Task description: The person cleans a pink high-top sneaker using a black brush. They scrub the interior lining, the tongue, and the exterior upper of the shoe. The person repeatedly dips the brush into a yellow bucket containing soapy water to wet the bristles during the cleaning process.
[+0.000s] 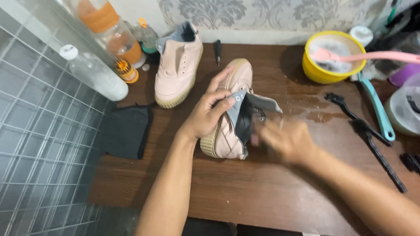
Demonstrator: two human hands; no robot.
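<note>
Dark wooden tabletop (251,187) against patterned wall: pink sneaker (229,126) lies mid-surface, left hand (209,112) gripping its side and tongue, blurred right hand (284,140) at the opening, grip unclear; second sneaker (178,65) behind, yellow bowl (311,68) at right.

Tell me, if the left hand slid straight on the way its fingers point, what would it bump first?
The left hand points up and right along the pale pink lace-up shoe it grips. Beyond the toe looks like bare brown wooden table, then probably the patterned wall; depth is unclear.
</note>
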